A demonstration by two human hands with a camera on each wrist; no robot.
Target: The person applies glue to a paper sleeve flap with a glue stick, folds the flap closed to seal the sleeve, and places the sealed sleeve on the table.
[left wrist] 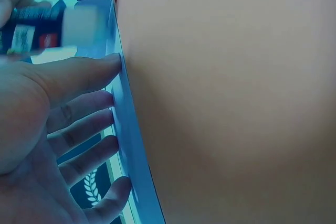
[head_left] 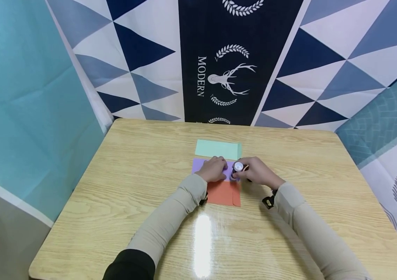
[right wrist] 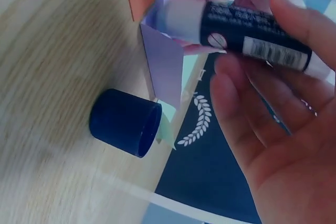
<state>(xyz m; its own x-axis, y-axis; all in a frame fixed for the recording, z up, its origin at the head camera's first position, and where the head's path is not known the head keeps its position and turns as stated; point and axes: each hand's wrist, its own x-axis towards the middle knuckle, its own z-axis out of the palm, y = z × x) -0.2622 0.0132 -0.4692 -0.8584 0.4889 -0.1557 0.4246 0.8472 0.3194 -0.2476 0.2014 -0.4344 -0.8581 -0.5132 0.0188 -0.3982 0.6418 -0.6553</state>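
A purple envelope [head_left: 197, 165] lies between a mint green envelope [head_left: 216, 148] and a red-orange envelope [head_left: 223, 193]. My left hand [head_left: 214, 169] rests on the purple one, and in the left wrist view its fingertips [left wrist: 107, 148] press along that envelope's edge with the fingers extended. A glue stick [right wrist: 257, 38], dark with a white end, is gripped in my right hand [head_left: 258, 171] between thumb and fingers. Its white end is right at the purple envelope's flap [right wrist: 164, 64]. In the right wrist view the dark blue cap [right wrist: 118, 121] lies on the table beside the flap.
The wooden table [head_left: 132, 175] extends widely around the envelopes. At its far edge hangs a patterned cloth [head_left: 149, 58] with triangles and a deer print. Light blue sheeting [head_left: 27, 97] covers the left side.
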